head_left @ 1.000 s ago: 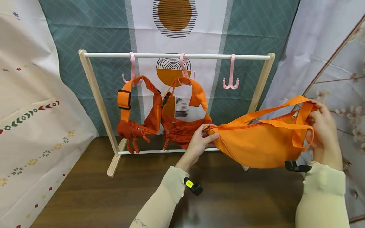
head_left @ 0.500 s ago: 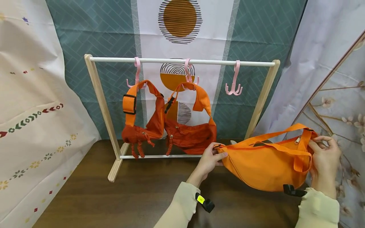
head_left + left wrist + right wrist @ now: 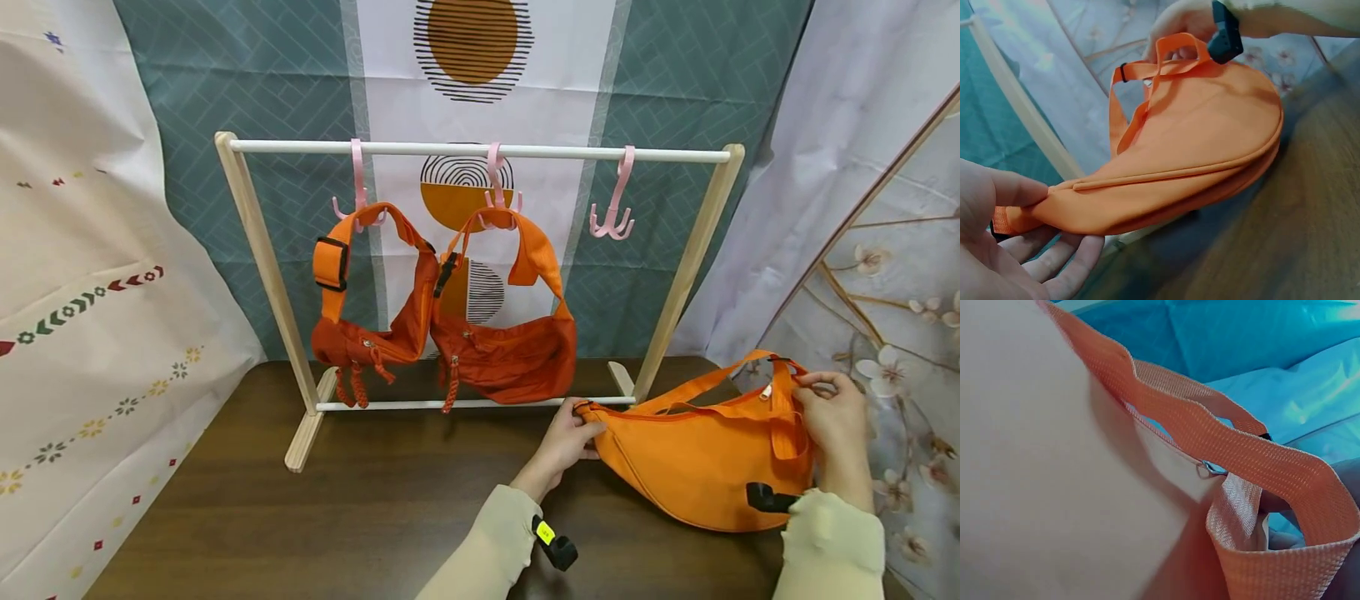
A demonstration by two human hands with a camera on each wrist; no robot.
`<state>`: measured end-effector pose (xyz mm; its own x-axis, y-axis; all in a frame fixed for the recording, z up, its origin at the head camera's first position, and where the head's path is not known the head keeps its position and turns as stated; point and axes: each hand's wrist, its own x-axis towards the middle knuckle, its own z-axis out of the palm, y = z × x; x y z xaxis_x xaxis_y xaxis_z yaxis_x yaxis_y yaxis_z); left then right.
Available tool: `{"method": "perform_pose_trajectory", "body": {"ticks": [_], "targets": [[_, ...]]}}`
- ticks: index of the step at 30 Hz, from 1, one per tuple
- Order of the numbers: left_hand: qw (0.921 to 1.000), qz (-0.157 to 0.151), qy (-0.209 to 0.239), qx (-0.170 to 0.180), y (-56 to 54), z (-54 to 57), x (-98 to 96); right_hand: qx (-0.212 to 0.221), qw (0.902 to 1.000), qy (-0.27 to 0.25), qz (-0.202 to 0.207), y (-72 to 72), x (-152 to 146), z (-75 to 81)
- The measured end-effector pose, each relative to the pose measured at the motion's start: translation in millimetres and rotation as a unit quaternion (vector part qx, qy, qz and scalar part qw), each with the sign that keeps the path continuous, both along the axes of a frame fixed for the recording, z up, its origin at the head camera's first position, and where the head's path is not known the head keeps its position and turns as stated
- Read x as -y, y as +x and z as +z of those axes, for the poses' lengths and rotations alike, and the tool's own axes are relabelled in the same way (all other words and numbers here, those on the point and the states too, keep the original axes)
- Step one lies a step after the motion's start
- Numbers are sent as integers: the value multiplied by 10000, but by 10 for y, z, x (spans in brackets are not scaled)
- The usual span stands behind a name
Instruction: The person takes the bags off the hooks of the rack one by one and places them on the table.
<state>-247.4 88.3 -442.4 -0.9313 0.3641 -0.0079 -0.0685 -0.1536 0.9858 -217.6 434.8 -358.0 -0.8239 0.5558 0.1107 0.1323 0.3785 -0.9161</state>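
Okay, from my distant seat the bag (image 3: 697, 467) is at front right, stretched between both hands above the counter (image 3: 300, 533). The left hand (image 3: 562, 446) has its grip closed on the left tip, thumb over, fingers under. The right hand (image 3: 838, 425) pinches the other end, up by the strap (image 3: 786, 408); the right wrist view gives me only bits of finger behind that strap, so I can't tell how much fabric the grip takes.

And what I'm minding is the line: long axis sideways, hand to hand, the top edge rising a touch toward the right, rounded belly down. Each hand is on an end, so neither is nearer the bag. The right hook (image 3: 617, 196) hangs from the rail (image 3: 547, 151), above and beyond the bag's left end; I judge the left hand nearer to it. Whether the belly touches the counter, I can't make out. Off left, the left red bag (image 3: 408, 329) and middle red bag (image 3: 510, 358) hang below that same rail.
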Motion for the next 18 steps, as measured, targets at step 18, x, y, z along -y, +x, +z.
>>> {"method": "perform_pose_trajectory", "body": {"ticks": [18], "targets": [[9975, 248, 338, 572, -4, -185, -47, 815, 9914, 666, 775, -126, -102, -370]]}}
